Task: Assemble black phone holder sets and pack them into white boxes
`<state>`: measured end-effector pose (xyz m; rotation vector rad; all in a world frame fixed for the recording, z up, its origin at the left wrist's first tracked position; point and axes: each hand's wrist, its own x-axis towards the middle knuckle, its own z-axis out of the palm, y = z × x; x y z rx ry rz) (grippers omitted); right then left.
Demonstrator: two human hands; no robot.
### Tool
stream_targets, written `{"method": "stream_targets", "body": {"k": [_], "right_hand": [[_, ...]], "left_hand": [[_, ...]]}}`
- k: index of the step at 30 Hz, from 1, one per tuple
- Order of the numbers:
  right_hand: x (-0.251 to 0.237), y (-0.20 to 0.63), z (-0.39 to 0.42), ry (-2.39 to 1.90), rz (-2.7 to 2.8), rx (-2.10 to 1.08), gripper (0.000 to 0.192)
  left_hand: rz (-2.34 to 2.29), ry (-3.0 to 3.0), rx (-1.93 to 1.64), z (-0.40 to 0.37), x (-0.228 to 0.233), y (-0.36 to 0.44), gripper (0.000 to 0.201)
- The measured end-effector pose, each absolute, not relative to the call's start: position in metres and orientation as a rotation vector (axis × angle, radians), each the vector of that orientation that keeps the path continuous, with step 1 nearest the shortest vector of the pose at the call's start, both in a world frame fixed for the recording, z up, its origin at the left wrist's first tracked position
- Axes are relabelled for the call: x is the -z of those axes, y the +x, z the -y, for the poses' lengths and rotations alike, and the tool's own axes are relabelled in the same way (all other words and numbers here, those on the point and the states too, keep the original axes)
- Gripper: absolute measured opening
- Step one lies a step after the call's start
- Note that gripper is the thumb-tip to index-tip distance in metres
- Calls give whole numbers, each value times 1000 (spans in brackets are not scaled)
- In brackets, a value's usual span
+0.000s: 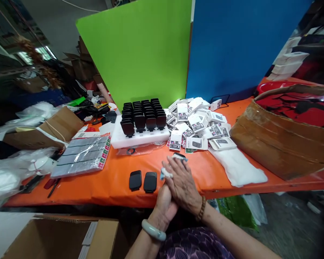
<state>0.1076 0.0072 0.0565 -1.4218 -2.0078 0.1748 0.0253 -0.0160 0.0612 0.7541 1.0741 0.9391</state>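
1. Hands: the right hand lies over the left hand, both pressed together at the near edge of the orange tabletop. Between the fingertips sits a small dark item with a white wrap; only its tip shows. The fingers are curled close around it; which hand actually has hold of it cannot be told.
2. Wrists: a pale jade-coloured bangle on the left, a brown bead bracelet on the right.
3. Just left of the hands: two flat black pads lying side by side on the tabletop, apart from the hands.
4. Beyond the hands: a white foam tray carrying upright black units in rows of four; the exact total cannot be counted, since the rear rows overlap.
5. Beyond and right of the hands: a loose heap of small white printed boxes, too many to count; the print is illegible.
6. Right of the hands: a white cloth-like sheet and an open cardboard carton.
7. Left of the hands: a clear-wrapped grey pack with coloured edge labels, writing unreadable.
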Motion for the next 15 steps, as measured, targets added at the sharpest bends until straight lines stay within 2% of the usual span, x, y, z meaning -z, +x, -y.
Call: {"method": "stream_targets", "body": {"k": [2,5,11,13,15], "right_hand": [[-62,124,-30,-1554,1908,-182,38],[-67,132,-33,-1616,1902,-333,38],[-56,113,16,-1288,1956,-325,35],[-55,123,6,-1347,1856,-476,31],[-56,142,-14,-1444,1610,-756,27]], "left_hand": [[-982,533,-910,22,-66,30,41],[-912,199,-887,25,-70,33,32],[-823,136,-971,23,-66,33,25],[-864,153,-914,26,-67,32,23],[-885,175,-820,29,-69,29,27]]}}
